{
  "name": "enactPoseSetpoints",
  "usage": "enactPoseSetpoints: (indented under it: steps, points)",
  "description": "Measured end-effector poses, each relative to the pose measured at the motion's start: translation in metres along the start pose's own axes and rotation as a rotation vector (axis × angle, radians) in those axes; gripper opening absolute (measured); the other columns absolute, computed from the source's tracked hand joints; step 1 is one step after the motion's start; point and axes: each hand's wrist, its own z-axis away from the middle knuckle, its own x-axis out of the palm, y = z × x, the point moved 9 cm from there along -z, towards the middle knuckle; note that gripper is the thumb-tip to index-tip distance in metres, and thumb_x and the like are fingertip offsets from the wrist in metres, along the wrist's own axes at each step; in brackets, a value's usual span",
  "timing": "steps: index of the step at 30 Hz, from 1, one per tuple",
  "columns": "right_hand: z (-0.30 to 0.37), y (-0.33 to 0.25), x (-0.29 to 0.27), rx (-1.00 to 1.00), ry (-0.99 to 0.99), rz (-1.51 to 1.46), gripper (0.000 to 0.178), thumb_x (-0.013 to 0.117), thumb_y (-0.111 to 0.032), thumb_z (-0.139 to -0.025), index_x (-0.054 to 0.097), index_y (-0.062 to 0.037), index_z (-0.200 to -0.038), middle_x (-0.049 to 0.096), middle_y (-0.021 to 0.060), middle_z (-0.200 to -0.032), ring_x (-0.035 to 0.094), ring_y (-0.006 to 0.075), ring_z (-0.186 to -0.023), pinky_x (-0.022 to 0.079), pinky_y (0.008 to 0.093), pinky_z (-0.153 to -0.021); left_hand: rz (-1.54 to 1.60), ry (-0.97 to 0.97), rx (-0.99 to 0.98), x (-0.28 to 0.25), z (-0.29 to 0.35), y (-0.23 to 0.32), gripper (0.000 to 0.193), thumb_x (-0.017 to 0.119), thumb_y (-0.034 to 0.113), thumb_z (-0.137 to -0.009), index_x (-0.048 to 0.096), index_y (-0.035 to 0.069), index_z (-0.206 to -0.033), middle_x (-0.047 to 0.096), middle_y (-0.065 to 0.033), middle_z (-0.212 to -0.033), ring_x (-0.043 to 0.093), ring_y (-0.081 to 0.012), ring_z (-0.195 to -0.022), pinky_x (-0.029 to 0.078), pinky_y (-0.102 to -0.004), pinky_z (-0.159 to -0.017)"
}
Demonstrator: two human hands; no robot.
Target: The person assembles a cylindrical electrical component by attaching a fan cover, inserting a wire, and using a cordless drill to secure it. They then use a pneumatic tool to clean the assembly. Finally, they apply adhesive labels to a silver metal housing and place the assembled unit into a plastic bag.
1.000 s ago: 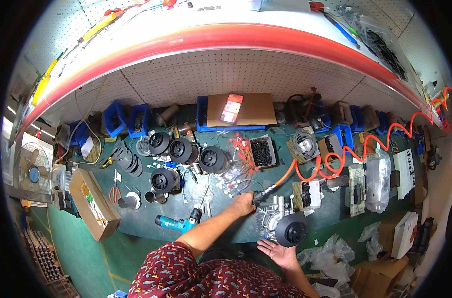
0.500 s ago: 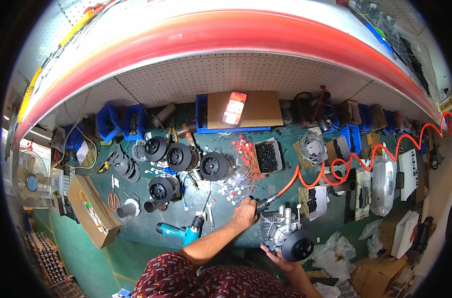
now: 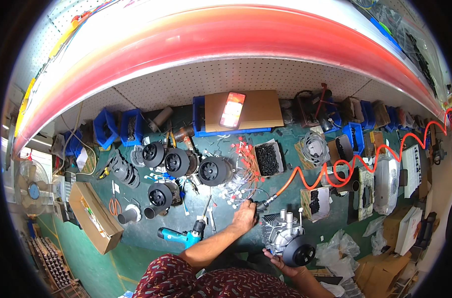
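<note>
My left hand (image 3: 244, 216) is closed round the dark air tool (image 3: 261, 205) at the end of an orange coiled hose (image 3: 286, 185); the tool's grip is hidden by my fingers. Just right of it is a silver finned metal unit with a black fan wheel (image 3: 284, 233), tilted, with two short pipes on top. My right hand (image 3: 281, 262) holds this unit from below, near the table's front edge. Several similar black fan wheels on motor units, such as one fan unit (image 3: 214, 170), stand further back on the left.
A teal cordless drill (image 3: 182, 236) lies near the front left, beside a cardboard box (image 3: 94, 218). Loose wires with red connectors (image 3: 245, 156) spread mid-table, next to a box of black screws (image 3: 268, 158). A lit phone (image 3: 233, 110) rests on cardboard at the back.
The view has shifted slightly. Both hands keep their holds; the finned unit appears a little further right and lower, and the tool stays beside it.
</note>
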Motion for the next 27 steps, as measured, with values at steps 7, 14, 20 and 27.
enactPoseSetpoints:
  steps: [7, 14, 20, 27]
  points:
    - [0.001, -0.006, -0.012, -0.054, 0.033, 0.079, 0.086, 0.063, -0.051, -0.094, 0.028, -0.0052, -0.158, 0.025, 0.0314, -0.163, 0.029, 0.0496, -0.15, 0.034, 0.0666, -0.118, -0.035, -0.055, -0.07, -0.004, 0.007, -0.008, 0.056, 0.078, 0.015, -0.082, 0.055, 0.0, -0.131, 0.053, -0.0214, -0.127, 0.055, -0.0422, -0.122, 0.053, -0.0494, -0.097]
    - [0.001, -0.004, -0.009, -0.043, 0.027, 0.092, 0.083, 0.059, -0.052, -0.097, 0.03, -0.0041, -0.158, 0.026, 0.032, -0.162, 0.028, 0.0498, -0.151, 0.035, 0.0665, -0.117, -0.051, -0.065, -0.032, -0.017, 0.008, -0.011, 0.052, 0.074, 0.015, -0.084, 0.055, 0.001, -0.129, 0.055, -0.0213, -0.128, 0.058, -0.0414, -0.121, 0.053, -0.0496, -0.098]
    - [-0.001, 0.0, -0.007, -0.041, -0.005, 0.064, 0.082, 0.059, -0.052, -0.097, 0.03, -0.0053, -0.157, 0.023, 0.0325, -0.163, 0.026, 0.0504, -0.151, 0.032, 0.0685, -0.118, -0.059, -0.106, -0.05, -0.024, 0.005, -0.016, 0.05, 0.074, 0.017, -0.084, 0.056, 0.002, -0.128, 0.057, -0.0227, -0.13, 0.059, -0.0416, -0.12, 0.052, -0.0497, -0.1]
    - [-0.009, 0.002, -0.005, -0.033, -0.098, 0.086, 0.084, 0.061, -0.053, -0.097, 0.027, -0.0074, -0.159, 0.02, 0.0345, -0.163, 0.024, 0.0514, -0.151, 0.034, 0.0667, -0.118, -0.017, 0.069, 0.013, -0.051, 0.01, 0.018, 0.046, 0.07, 0.017, -0.089, 0.059, 0.001, -0.13, 0.062, -0.0212, -0.127, 0.059, -0.0406, -0.119, 0.051, -0.0481, -0.101]
